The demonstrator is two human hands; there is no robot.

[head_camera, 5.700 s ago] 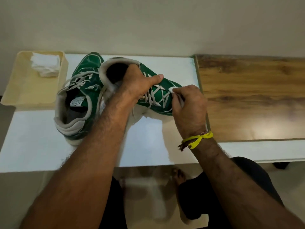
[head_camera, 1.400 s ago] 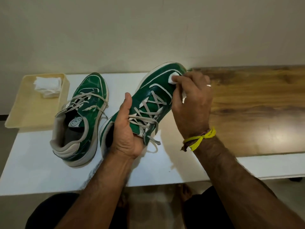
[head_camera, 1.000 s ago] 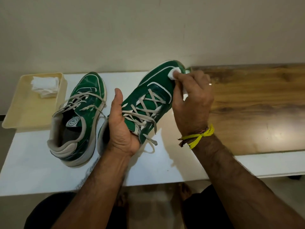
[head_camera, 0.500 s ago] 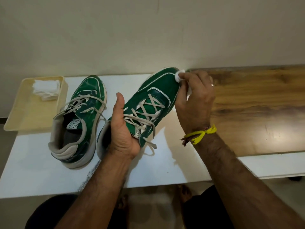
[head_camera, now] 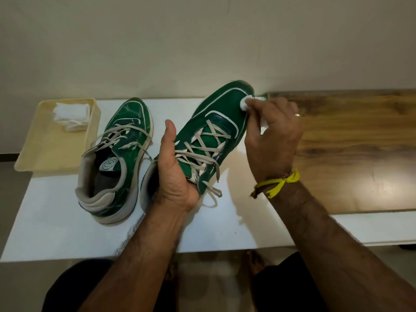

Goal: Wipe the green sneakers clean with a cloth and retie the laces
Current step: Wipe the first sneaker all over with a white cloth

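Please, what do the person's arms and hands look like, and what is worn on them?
Both forearms are bare, with no sleeves in view, and have dark hair. The right hand has a thin ring on one finger. A yellow thread, knotted with loose ends, goes round the right wrist, with a darker reddish-brown thread beside it. The left hand and its wrist show no ring and no band.
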